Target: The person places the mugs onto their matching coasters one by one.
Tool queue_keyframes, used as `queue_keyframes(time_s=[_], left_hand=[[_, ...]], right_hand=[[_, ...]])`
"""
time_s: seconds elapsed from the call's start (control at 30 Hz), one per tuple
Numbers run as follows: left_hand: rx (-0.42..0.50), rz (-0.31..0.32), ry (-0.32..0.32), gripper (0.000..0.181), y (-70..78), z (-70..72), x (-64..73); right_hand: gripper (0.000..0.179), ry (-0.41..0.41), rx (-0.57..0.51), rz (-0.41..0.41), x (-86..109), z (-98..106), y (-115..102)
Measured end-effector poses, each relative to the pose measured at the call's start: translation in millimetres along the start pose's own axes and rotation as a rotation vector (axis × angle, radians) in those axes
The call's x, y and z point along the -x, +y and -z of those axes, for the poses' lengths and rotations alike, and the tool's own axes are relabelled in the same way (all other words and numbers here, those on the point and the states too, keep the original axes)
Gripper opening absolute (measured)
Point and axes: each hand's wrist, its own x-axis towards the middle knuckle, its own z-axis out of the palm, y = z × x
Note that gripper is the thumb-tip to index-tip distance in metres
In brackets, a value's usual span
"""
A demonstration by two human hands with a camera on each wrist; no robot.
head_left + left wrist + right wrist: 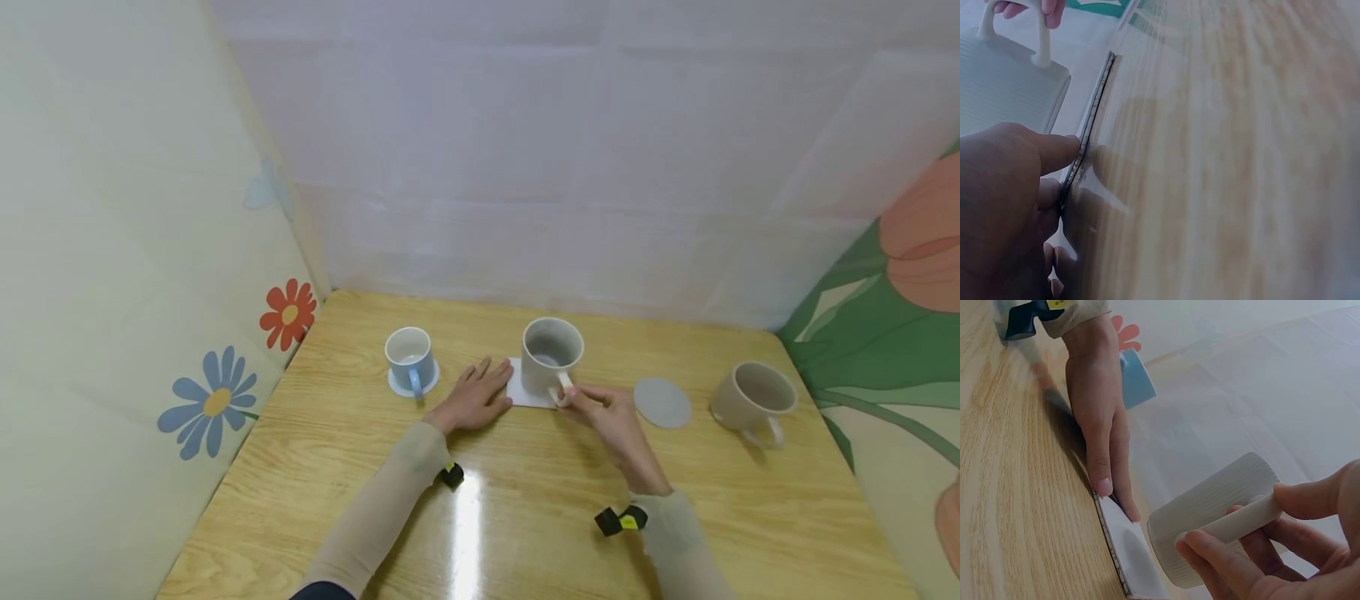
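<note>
My right hand point(611, 425) pinches the handle of a white ribbed mug point(534, 373) between thumb and fingers. The mug stands upright at a white square coaster point(513, 388); in the right wrist view its base overlaps the coaster's far part. On the coaster's left side, my left hand point(477, 400) lies flat, palm down, with its fingers extended and fingertips at the edge. The left wrist view shows the thumb point(1060, 150) against that edge. Left of this hand, a small blue mug point(422, 369) with a white inside sits on a round white coaster point(432, 385).
A round grey coaster point(663, 402) lies right of my right hand. Farther right stands a beige mug point(735, 406), its handle toward the front. Behind the wooden table point(300, 517) hangs a pale cloth point(465, 167), with flowered cloths at both sides.
</note>
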Motion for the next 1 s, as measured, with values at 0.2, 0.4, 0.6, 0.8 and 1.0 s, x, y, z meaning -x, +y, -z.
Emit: queue_keyframes(time_s=[0.2,0.4,0.6,0.8,1.0], left_hand=[[-0.013,-0.003,-0.002,0.070,-0.8,-3.2,-3.4],[0.001,0.001,-0.003,0.070,-0.8,-3.3,-3.0],[0.008,-0.005,-0.009,0.071,-1.8,-3.1,-2.2],[-0.003,-0.013,0.004,0.071,-3.3,-3.1,-2.2],[-0.018,-0.015,0.008,0.070,-2.9,-3.0,-1.3]], right_hand=[[0.034,0.007,-0.004,-0.007,-1.3,-0.2,1.7],[0.034,0.009,-0.014,0.008,-3.3,-2.9,4.7],[0.032,0.011,-0.007,0.013,-4.6,-5.1,8.8],[0.032,0.008,0.003,-0.007,-6.3,-6.8,11.0],[0.033,-0.004,0.025,-0.020,-5.1,-8.7,11.0]])
